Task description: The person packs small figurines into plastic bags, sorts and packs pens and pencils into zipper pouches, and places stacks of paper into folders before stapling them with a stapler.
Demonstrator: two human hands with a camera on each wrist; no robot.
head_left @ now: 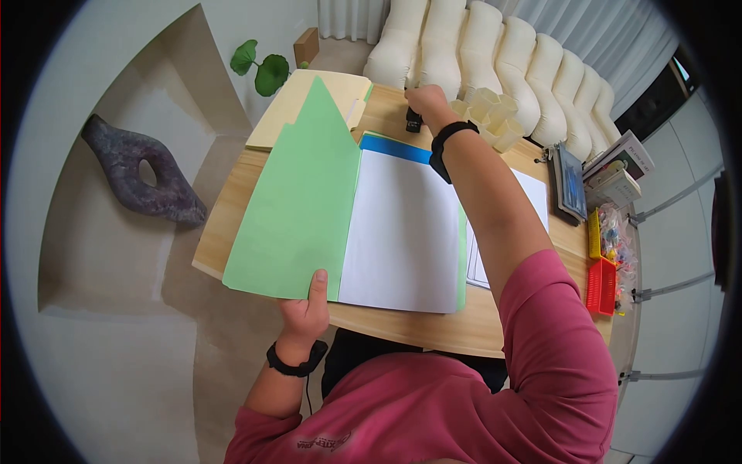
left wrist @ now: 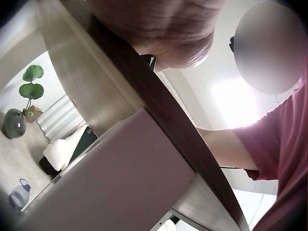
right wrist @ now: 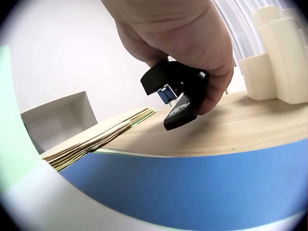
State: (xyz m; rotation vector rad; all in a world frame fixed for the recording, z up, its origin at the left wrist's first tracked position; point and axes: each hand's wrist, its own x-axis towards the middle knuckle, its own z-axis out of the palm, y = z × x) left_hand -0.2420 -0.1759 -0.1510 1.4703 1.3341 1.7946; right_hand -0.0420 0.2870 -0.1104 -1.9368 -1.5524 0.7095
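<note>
A green folder (head_left: 297, 209) lies open on the wooden table (head_left: 402, 325), its cover lifted to the left. White sheets (head_left: 402, 232) and a blue sheet (head_left: 394, 147) lie inside it. My left hand (head_left: 308, 305) pinches the cover's near edge, thumb on top. My right hand (head_left: 427, 100) reaches to the far side of the table and grips a black stapler (right wrist: 180, 98), lifted just above the tabletop (right wrist: 231, 127). In the right wrist view the blue sheet (right wrist: 202, 192) fills the foreground. The left wrist view looks up from under the table edge (left wrist: 159, 106).
A stack of manila folders (head_left: 309, 104) lies at the far left of the table. Cream pen cups (head_left: 491, 112) stand at the far edge; a tablet (head_left: 570, 182), books (head_left: 618, 166) and red and yellow baskets (head_left: 601, 282) sit at the right. A cream sofa (head_left: 495, 54) stands behind.
</note>
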